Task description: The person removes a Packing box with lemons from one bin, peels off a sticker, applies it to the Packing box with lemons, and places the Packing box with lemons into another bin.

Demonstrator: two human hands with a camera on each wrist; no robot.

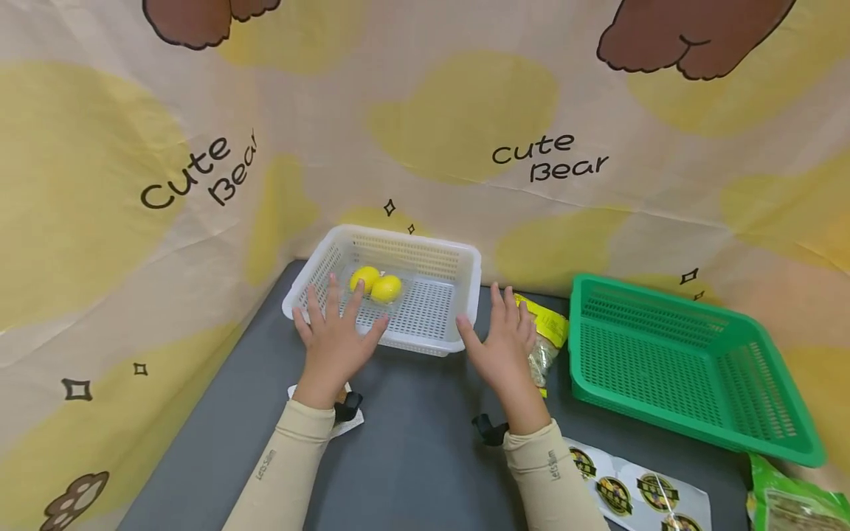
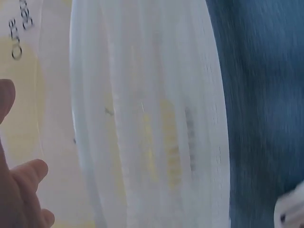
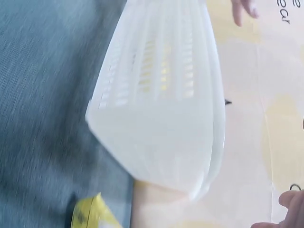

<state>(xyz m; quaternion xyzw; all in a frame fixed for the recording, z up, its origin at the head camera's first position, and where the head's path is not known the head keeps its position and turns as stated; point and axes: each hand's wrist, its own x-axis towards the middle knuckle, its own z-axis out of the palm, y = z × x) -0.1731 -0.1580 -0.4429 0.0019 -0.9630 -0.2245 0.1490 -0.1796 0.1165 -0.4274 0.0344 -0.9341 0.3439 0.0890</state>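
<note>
A white plastic basket stands at the back of the grey table. Inside it, toward the left, two yellow lemons lie in what looks like clear packaging. My left hand is spread, and its fingers overlap the basket's near left rim in the head view. At the near right corner, my right hand has its fingers extended, thumb toward the basket. Neither hand holds anything. In both wrist views the slatted basket wall fills the middle, with fingers beside it.
A yellow-topped clear packet lies partly behind my right hand. To the right stands a green basket. Nearer are a sheet of round stickers and a green packet. A small white paper is partly under my left wrist.
</note>
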